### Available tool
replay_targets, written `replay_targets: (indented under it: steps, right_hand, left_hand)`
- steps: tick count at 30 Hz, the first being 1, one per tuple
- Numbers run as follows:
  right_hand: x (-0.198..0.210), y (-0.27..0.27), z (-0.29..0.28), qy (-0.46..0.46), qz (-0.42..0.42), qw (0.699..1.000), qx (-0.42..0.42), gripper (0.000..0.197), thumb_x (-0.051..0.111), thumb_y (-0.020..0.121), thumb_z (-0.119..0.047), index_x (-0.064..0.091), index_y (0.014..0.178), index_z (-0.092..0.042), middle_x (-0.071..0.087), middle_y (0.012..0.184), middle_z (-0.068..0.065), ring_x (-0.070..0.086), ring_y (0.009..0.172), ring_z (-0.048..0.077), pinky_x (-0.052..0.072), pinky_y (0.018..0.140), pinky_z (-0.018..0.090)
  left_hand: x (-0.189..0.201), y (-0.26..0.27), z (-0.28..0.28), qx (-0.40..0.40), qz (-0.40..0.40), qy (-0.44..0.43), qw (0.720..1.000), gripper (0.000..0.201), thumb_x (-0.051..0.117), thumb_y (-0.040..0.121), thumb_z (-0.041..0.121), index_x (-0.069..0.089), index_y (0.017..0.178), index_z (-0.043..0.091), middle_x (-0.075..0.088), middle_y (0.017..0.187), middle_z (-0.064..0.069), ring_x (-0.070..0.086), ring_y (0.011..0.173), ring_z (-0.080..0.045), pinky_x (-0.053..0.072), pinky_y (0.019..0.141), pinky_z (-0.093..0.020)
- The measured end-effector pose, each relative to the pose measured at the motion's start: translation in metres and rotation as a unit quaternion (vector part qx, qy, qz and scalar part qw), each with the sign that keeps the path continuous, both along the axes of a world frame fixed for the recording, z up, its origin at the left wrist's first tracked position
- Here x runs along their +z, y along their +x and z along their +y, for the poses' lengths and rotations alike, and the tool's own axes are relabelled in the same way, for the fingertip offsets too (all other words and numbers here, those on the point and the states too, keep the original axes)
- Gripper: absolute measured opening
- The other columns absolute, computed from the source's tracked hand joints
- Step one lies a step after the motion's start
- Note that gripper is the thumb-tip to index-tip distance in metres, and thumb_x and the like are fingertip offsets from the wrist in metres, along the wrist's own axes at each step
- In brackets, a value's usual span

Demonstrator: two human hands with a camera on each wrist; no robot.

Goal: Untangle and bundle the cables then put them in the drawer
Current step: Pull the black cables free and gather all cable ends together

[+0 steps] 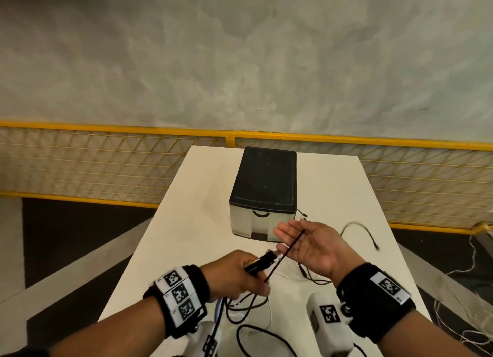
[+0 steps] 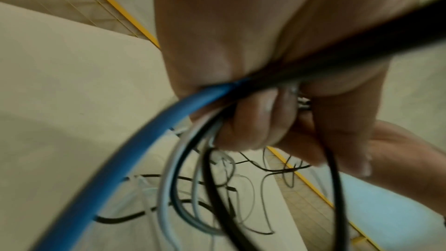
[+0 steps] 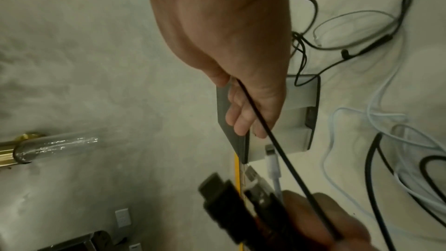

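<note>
Head view: left hand (image 1: 240,272) grips bunched cable plugs (image 1: 262,260); spread right hand (image 1: 306,246) carries thin black cable (image 1: 289,250).

Drawer (image 1: 262,223) front partly behind right hand (image 1: 309,246) — cables (image 1: 248,307) cut off below

No readable text; only coded square markers on the wristbands (image 1: 178,292).

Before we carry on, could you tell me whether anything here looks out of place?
One grey cable lies apart at the table's right edge. Loose white wires trail on the floor beyond it. The drawer looks shut.
</note>
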State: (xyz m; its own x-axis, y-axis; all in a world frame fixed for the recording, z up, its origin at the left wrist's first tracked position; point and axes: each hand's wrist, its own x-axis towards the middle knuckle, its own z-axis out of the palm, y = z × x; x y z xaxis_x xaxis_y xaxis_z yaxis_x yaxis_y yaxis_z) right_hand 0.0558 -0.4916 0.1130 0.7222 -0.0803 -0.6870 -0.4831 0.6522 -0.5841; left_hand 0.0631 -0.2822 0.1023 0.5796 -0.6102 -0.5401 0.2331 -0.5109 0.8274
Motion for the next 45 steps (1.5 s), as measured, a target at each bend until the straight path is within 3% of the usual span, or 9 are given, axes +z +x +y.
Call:
replay_targets:
  steps: [8,12,19,26,31,36,39,42,45]
  right_hand:
    - [-0.022,-0.001,0.014,-0.058,-0.014,0.998,-0.013,0.03,0.055,0.097,-0.039,0.063,0.096,-0.009,0.074,0.074,0.006,0.076,0.07,0.02,0.055,0.063,0.037]
    - [-0.02,0.003,0.014,-0.046,-0.015,0.999,-0.022,0.036,0.054,0.096,-0.044,0.064,0.095,-0.01,0.072,0.073,0.006,0.075,0.064,0.019,0.053,0.063,0.037]
    - [0.004,0.0,-0.013,0.046,-0.045,0.998,0.013,0.096,0.032,0.076,-0.087,0.074,0.096,-0.003,0.07,0.074,0.012,0.073,0.07,0.029,0.059,0.067,0.044]
    - [-0.007,-0.003,-0.045,-0.018,-0.017,0.997,-0.069,0.026,0.05,0.1,-0.023,0.058,0.079,-0.01,0.067,0.057,0.003,0.071,0.054,0.016,0.056,0.048,0.024]
    - [-0.022,-0.011,-0.034,0.008,-0.011,1.0,-0.008,0.034,0.038,0.104,-0.032,0.059,0.087,-0.011,0.073,0.076,0.013,0.073,0.082,0.03,0.054,0.066,0.04]
    - [-0.027,-0.019,-0.006,-0.014,-0.024,0.998,0.049,0.02,0.046,0.099,-0.028,0.06,0.106,-0.016,0.069,0.094,0.013,0.066,0.092,0.029,0.046,0.071,0.039]
    - [-0.022,-0.023,0.017,0.008,-0.055,0.992,0.109,0.031,0.048,0.096,-0.037,0.067,0.106,-0.014,0.066,0.09,0.01,0.06,0.085,0.027,0.043,0.068,0.039]
    - [-0.012,-0.022,0.032,0.018,-0.063,0.989,0.13,0.044,0.04,0.1,-0.042,0.071,0.101,-0.011,0.072,0.088,0.008,0.063,0.083,0.027,0.046,0.079,0.047]
    - [-0.009,-0.019,0.023,0.015,-0.046,0.993,0.108,0.038,0.041,0.101,-0.041,0.068,0.105,-0.014,0.07,0.094,0.011,0.064,0.078,0.026,0.049,0.077,0.044]
  left_hand:
    - [0.007,-0.003,0.035,-0.035,0.053,0.01,0.998,0.022,0.076,0.081,0.007,0.061,0.073,0.022,0.062,0.07,0.003,0.035,0.047,-0.009,0.03,0.045,-0.019]
    - [0.008,-0.007,0.032,-0.051,0.042,0.014,0.998,0.017,0.079,0.073,0.018,0.065,0.071,0.026,0.062,0.088,-0.013,0.041,0.073,-0.026,0.032,0.047,-0.02]
    - [0.009,-0.006,0.033,-0.059,0.041,0.002,0.997,0.016,0.081,0.068,0.023,0.066,0.072,0.025,0.06,0.086,-0.015,0.04,0.063,-0.02,0.032,0.049,-0.023]
    - [0.004,-0.005,0.052,-0.146,0.011,0.067,0.987,0.015,0.082,0.075,0.02,0.068,0.074,0.025,0.06,0.063,0.007,0.04,0.047,-0.006,0.029,0.047,-0.022]
    - [-0.001,-0.003,0.047,-0.064,-0.018,0.041,0.997,0.016,0.082,0.073,0.029,0.069,0.08,0.022,0.053,0.065,0.001,0.039,0.046,-0.007,0.031,0.044,-0.021]
    - [0.004,0.018,0.006,0.214,-0.081,-0.083,0.97,0.03,0.078,0.082,0.017,0.051,0.07,0.018,0.035,0.053,0.005,0.028,0.043,-0.01,0.022,0.044,-0.022]
    - [0.002,0.014,-0.028,0.178,-0.11,-0.093,0.973,0.019,0.08,0.078,0.011,0.062,0.078,0.016,0.055,0.056,0.01,0.049,0.05,-0.008,0.041,0.046,-0.021]
    - [-0.004,0.005,-0.048,0.139,-0.135,-0.108,0.975,0.029,0.079,0.068,0.012,0.072,0.096,0.011,0.072,0.083,-0.003,0.068,0.079,-0.016,0.058,0.082,-0.038]
    - [-0.009,0.005,-0.049,0.112,-0.148,-0.127,0.974,0.02,0.076,0.074,0.0,0.073,0.079,0.02,0.068,0.072,0.009,0.063,0.069,-0.006,0.055,0.073,-0.031]
